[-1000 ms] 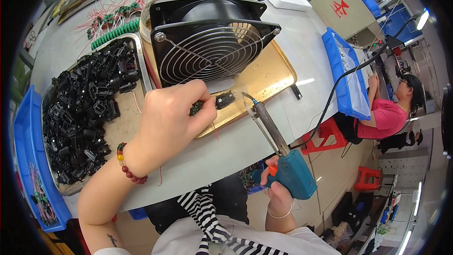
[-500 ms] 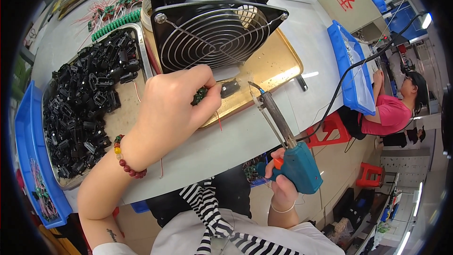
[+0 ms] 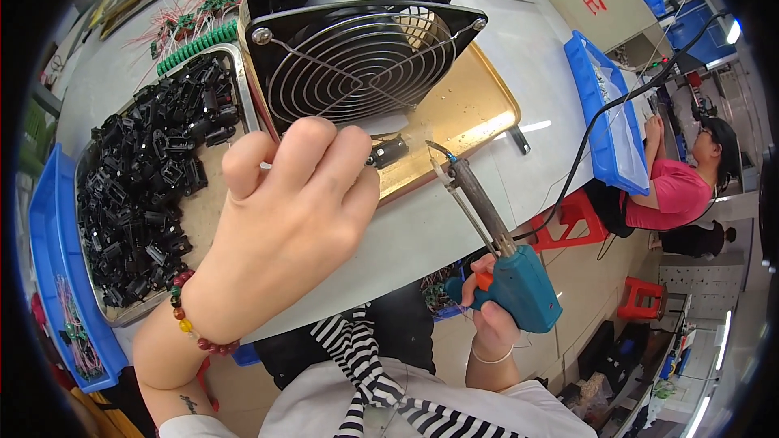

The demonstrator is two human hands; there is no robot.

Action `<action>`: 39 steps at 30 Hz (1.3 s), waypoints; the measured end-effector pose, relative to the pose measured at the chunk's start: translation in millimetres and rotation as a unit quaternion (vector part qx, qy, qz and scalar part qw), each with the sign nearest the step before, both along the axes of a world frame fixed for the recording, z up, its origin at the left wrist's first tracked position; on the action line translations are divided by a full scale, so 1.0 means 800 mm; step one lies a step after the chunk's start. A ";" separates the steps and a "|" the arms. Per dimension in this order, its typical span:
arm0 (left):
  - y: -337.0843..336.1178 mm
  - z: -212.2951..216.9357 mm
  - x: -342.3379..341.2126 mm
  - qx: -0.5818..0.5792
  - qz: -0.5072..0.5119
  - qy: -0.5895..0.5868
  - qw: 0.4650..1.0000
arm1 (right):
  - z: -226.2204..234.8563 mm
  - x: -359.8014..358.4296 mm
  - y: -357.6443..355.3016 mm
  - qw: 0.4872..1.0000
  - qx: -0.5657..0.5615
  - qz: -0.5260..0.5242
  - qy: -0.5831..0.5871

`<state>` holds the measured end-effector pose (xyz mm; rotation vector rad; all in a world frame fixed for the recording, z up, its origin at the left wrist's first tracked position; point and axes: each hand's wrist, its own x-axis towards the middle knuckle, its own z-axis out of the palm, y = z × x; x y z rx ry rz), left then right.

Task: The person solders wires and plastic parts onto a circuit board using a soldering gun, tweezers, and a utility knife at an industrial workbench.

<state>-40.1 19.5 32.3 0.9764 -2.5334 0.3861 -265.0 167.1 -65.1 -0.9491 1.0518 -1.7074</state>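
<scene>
My left hand (image 3: 292,211) is over the front edge of a gold-coloured tray (image 3: 479,109), its back turned up and fingers curled. The fingertips are hidden, so what they hold, if anything, does not show. Just beyond them a small black plastic housing (image 3: 389,151) lies on the tray. My right hand (image 3: 492,326) grips a teal soldering gun (image 3: 527,288) with an orange trigger; its tip points at the tray, a little right of the housing and apart from it. A black fan (image 3: 361,73) with a wire guard stands on the tray.
On the left, a metal tray (image 3: 213,215) holds a heap of black housings (image 3: 146,186). A blue bin (image 3: 49,227) with wired green boards sits beside it. More red-wired boards (image 3: 203,12) lie behind. A black cable (image 3: 580,146) runs off rightward, near a blue bin (image 3: 596,113) and a seated person (image 3: 677,186).
My left hand has turned over, its back now facing up, and shifted slightly nearer me. The green board and red wire seen in its fingers are now out of sight. The soldering gun barely moved.
</scene>
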 end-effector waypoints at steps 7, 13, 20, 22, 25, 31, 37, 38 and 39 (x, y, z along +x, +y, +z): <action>-0.014 0.004 0.006 0.017 -0.017 0.039 0.999 | 0.003 0.005 -0.002 1.000 0.007 -0.013 0.001; -0.021 0.000 0.008 -0.003 0.029 0.111 0.993 | 0.006 0.011 -0.008 0.998 0.009 -0.018 0.057; -0.023 -0.008 0.006 -0.018 0.025 0.146 0.989 | 0.017 0.023 -0.019 0.982 0.006 -0.046 0.184; -0.023 -0.010 0.004 -0.017 0.028 0.144 0.989 | 0.019 0.023 -0.019 0.981 0.005 -0.047 0.191; -0.021 -0.014 0.003 -0.024 0.037 0.136 0.990 | 0.018 0.022 -0.020 0.974 0.000 -0.054 0.221; -0.023 -0.018 0.003 -0.030 0.037 0.136 0.990 | 0.018 0.023 -0.019 0.972 0.006 -0.053 0.231; -0.023 -0.021 0.004 -0.041 0.035 0.130 0.990 | 0.016 0.024 -0.022 0.974 0.006 -0.055 0.222; -0.023 -0.021 0.005 -0.042 0.035 0.129 0.990 | 0.017 0.023 -0.022 0.973 0.003 -0.051 0.225; -0.023 -0.021 0.004 -0.043 0.035 0.127 0.990 | 0.017 0.022 -0.022 0.972 0.000 -0.047 0.229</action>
